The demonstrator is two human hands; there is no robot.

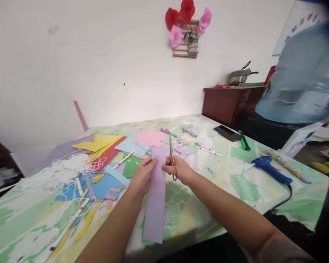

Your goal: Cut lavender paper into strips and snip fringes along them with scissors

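A long lilac paper strip (157,204) hangs down in front of me, reaching toward the table's near edge. My left hand (144,175) pinches its upper left side between thumb and fingers. Just to the right, my right hand (179,170) grips a pair of scissors (171,148) by the handles, blades pointing up and away. The blades look nearly closed and stand beside the strip's right edge; whether they touch the paper I cannot tell. Behind both hands lie lilac paper scraps (181,149) and a pink paper sheet (150,138).
At left are tangled white string (63,170), yellow paper (98,143), blue paper (95,185) and several markers. On the right lie a blue glue gun (271,170), a green utility knife (244,141), a black phone (227,133) and a decorated stick (289,166). A water jug (301,80) stands beyond.
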